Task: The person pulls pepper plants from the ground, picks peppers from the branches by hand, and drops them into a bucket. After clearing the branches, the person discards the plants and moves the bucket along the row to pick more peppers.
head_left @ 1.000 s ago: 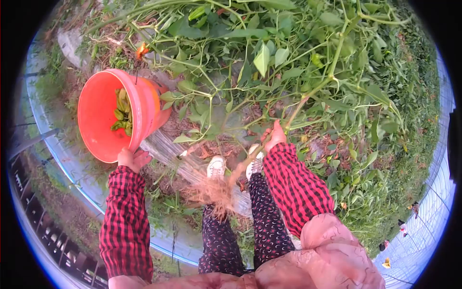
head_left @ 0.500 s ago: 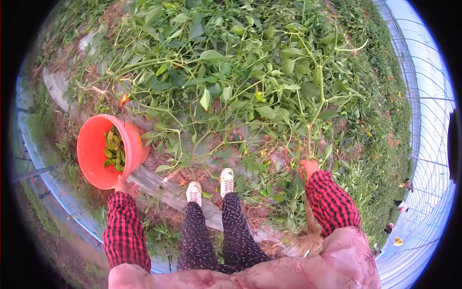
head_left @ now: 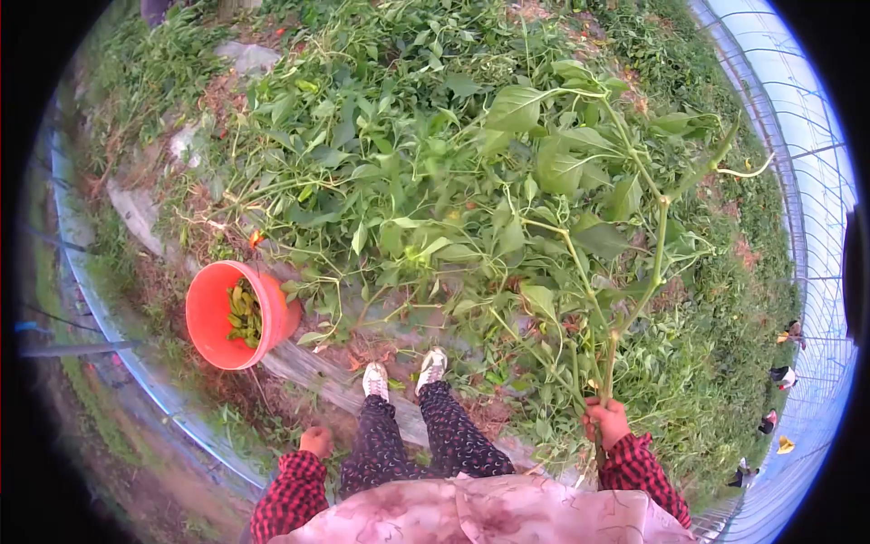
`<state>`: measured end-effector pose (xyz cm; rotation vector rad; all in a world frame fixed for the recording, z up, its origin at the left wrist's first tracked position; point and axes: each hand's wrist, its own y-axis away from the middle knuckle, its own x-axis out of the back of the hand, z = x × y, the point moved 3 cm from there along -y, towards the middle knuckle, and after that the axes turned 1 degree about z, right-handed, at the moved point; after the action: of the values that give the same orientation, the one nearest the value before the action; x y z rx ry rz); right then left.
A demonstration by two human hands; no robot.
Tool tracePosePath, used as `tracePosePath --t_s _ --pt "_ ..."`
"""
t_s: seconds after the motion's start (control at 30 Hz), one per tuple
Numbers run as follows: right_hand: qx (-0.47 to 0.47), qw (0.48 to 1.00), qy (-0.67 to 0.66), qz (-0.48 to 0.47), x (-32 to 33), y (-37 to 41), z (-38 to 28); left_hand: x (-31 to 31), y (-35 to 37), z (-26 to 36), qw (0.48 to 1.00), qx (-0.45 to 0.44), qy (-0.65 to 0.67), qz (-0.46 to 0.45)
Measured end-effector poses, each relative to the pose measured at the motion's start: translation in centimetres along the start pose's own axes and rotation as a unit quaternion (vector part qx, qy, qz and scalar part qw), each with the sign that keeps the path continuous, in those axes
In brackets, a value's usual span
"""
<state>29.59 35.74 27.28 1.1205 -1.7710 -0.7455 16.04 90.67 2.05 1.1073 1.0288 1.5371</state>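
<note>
My right hand [head_left: 605, 419] grips the stem of a leafy green plant [head_left: 660, 204], whose forked branches rise above the fist. Lower left, my left hand [head_left: 316, 442] is closed beside my trouser leg, with nothing visible in it. Up and to the left of that hand, an orange-red bucket [head_left: 207, 317] leans on its side toward me, with green peppers [head_left: 243, 313] inside.
Dense green plants [head_left: 381, 163] spread ahead and to the right. My white shoes [head_left: 375, 381] stand by a grey plastic strip [head_left: 317, 374]. A blue-edged greenhouse wall [head_left: 816, 181] curves along the right, with several people [head_left: 782, 375] far off near it.
My left hand has moved away from the bucket's rim, down and right, and closed. My right hand has drawn lower with the stem, and the plant's branches stand nearer and larger.
</note>
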Motion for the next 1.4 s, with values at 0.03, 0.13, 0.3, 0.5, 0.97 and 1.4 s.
tracePosePath --t_s 0.03,0.13,0.3,0.5,0.97,1.4 --pt "0.005 1.000 -0.007 0.007 1.4 1.4 -0.7 -0.5 0.7 0.7 1.000 -0.007 0.001 -0.011" --pt "0.015 1.000 -0.011 0.016 5.5 5.4 -1.7 -1.6 2.6 3.3 0.999 -0.024 0.000 -0.047" --pt "0.060 0.995 -0.073 0.019 9.3 10.2 -3.4 -4.6 4.0 9.5 0.992 -0.121 -0.030 -0.024" --pt "0.083 0.985 -0.148 -0.032 11.8 11.8 -1.5 -7.3 5.1 13.3 0.989 -0.132 0.000 -0.070" --pt "0.112 0.966 -0.205 -0.110 11.2 17.5 -3.1 -4.0 8.9 14.8 0.988 -0.143 -0.048 -0.023" --pt "0.145 0.942 -0.272 -0.130 11.9 19.6 -2.1 -6.6 9.9 17.9 0.973 -0.214 -0.050 -0.071"
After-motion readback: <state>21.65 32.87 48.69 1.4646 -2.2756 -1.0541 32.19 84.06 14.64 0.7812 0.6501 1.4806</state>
